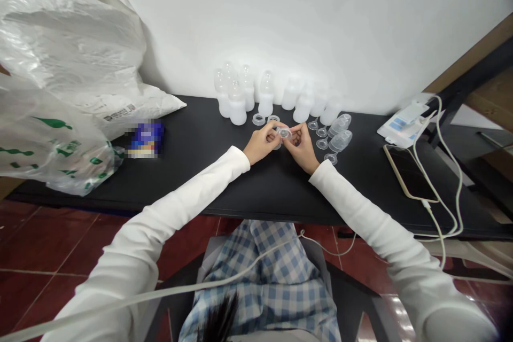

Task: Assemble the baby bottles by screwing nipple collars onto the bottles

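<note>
My left hand (264, 141) and my right hand (299, 145) meet over the black table, fingers closed on a clear bottle collar ring (284, 132) between them. Whether a nipple sits inside the ring is too small to tell. Just beyond my left hand lies a loose collar ring (258, 119), with another ring (273, 118) beside it. Several clear nipples (321, 144) are lined up to the right of my right hand. Next to them are two clear bottle caps (340, 141). White bottles without caps (303, 108) stand behind, and capped baby bottles (237, 104) stand behind to the left.
Large plastic bags (72, 48) fill the left end of the black table (192, 171). A blue packet (147, 138) lies near them. On the right are a phone (411, 173) with a white cable and a white box (403, 125). A white wall rises behind.
</note>
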Tool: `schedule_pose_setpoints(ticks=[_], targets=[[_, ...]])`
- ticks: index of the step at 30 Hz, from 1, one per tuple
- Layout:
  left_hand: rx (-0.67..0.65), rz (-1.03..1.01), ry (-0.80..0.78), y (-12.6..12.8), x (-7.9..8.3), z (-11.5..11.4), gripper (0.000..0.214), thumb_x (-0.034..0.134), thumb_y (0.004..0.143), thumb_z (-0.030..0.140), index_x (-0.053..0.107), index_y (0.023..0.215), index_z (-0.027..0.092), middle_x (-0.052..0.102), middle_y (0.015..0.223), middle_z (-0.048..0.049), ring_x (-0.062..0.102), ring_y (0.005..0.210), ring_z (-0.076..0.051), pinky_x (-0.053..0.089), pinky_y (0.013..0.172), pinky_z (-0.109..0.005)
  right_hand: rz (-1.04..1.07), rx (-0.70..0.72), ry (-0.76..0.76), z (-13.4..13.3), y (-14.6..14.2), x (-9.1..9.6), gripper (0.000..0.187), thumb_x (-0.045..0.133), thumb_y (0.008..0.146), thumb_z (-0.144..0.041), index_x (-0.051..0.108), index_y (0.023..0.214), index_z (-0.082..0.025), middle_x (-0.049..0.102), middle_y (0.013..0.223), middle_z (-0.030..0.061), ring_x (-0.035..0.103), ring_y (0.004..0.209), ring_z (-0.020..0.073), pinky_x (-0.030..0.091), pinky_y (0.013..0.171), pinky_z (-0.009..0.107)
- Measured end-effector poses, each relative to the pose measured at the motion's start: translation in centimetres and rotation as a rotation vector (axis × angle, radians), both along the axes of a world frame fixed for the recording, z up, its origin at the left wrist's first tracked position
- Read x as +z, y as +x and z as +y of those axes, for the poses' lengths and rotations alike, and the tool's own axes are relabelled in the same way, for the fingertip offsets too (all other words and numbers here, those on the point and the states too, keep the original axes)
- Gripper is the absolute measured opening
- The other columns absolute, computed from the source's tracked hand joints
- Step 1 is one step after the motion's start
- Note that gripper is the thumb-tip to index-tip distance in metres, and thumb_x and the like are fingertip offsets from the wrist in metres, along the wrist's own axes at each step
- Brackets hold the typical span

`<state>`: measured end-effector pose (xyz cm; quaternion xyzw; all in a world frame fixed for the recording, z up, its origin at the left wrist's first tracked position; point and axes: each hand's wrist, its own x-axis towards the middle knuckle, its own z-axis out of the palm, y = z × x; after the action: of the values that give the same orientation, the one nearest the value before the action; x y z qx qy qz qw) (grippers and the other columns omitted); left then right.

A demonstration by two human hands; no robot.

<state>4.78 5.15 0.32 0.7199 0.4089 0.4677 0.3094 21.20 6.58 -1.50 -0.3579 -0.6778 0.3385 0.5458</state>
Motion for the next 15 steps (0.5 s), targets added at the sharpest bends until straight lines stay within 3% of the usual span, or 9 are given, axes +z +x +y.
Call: schedule_pose_setpoints(ticks=[8,15], targets=[[-0.001,0.004,0.047,0.18,-0.12,-0.12,0.023,0.057,0.092,0.027,0.061,0.113,0.018,0.069,0.079,0.0021,0.064,0.066,-0.009,0.052,0.072,-0.02,-0.009,-0.026,0.024,0.03,0.03,-0.1,0.047,0.071,0.08,-0.064,0.045,0.091,-0.026,0.048,0.074,-0.0045,0.042,0.059,0.0106,0.038,0.051,0.028],[0.063,-0.024,0.098,-0.24,-0.74,0.51,0.022,0.058,0.094,0.031,0.05,0.111,0.02,0.074,0.093,-0.0026,0.071,0.076,-0.013,0.055,0.075,-0.026,0.069,0.05,-0.103,0.08,0.14,0.16,0.057,0.075,0.074,-0.067,0.046,0.102,-0.027,0.052,0.087,-0.0034,0.048,0.066,0.0092,0.044,0.059,0.026]])
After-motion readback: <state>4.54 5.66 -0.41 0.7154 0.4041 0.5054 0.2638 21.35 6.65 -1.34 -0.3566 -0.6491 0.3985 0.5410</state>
